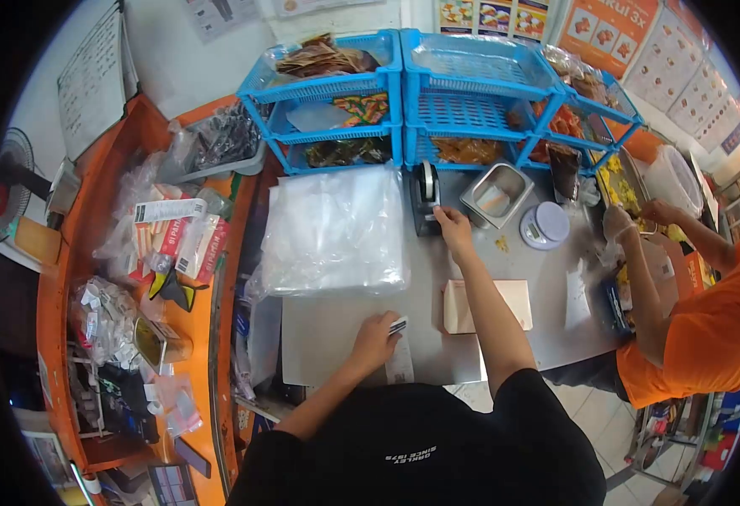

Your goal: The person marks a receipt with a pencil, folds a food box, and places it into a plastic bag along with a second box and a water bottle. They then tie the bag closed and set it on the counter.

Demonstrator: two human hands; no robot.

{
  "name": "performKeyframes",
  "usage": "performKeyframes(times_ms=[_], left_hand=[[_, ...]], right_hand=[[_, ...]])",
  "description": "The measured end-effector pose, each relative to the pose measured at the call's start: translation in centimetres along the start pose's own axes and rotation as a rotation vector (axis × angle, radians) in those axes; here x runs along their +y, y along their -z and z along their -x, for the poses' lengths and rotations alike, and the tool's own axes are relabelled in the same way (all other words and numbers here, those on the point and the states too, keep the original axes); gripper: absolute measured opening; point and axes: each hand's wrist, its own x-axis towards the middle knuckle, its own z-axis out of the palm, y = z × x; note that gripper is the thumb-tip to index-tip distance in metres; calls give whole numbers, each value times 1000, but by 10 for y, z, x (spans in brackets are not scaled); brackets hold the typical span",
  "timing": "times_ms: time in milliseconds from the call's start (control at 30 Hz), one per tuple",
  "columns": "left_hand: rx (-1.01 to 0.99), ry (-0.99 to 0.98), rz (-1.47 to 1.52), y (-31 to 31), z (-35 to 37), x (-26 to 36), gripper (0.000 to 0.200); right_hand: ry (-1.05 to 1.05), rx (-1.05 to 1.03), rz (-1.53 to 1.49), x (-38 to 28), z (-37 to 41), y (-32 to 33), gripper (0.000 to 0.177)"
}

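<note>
My left hand [376,337] is closed over the near part of the metal table [324,329]. A small white thing with dark marks [398,325] sticks out between its fingers; I cannot make out its kind. Just below, a pale printed paper strip [399,364] lies near the table's edge. My right hand [452,229] reaches forward, its fingers closed at the front end of a black tape dispenser [426,202]. Any tape between those fingers is too small to see. Under my right forearm sits a cream-coloured box [505,304].
A stack of clear plastic bags [336,228] lies left of the dispenser. Blue tiered racks [404,93] stand behind. To the right are a steel container [498,194] and a round kitchen scale [545,226]. A co-worker in an orange shirt [699,329] handles food at the right.
</note>
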Motion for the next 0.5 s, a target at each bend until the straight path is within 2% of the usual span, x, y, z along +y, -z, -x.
performKeyframes(times_ms=[33, 100, 133, 167, 200, 267, 300, 333, 400, 467, 500], left_hand=[[9, -2, 1, 5, 4, -4, 21], [213, 189, 429, 13, 11, -12, 22], [219, 191, 435, 18, 13, -17, 22], [239, 219, 497, 25, 12, -24, 23], [261, 244, 561, 31, 11, -31, 23], [286, 207, 659, 40, 6, -33, 20], [302, 263, 764, 51, 2, -24, 16], [316, 321, 866, 60, -3, -14, 12], [375, 283, 933, 67, -11, -3, 10], [435, 222, 977, 76, -19, 5, 14], [441, 227, 997, 78, -19, 6, 13]], right_hand=[[-178, -83, -74, -4, -7, -3, 31], [-209, -157, -149, -7, -16, 3, 28], [-246, -229, -229, -11, -17, 5, 26], [-296, -180, -379, -21, -6, 9, 19], [-289, -186, -374, -14, 1, 8, 19], [-62, -126, -140, 2, 16, 6, 16], [100, 31, 251, 3, 25, 4, 19], [93, 27, 260, 9, 26, 4, 19], [446, 223, 636, 20, 18, 0, 21], [448, 236, 684, 2, 29, 5, 17], [409, 251, 530, -14, 36, 6, 14]])
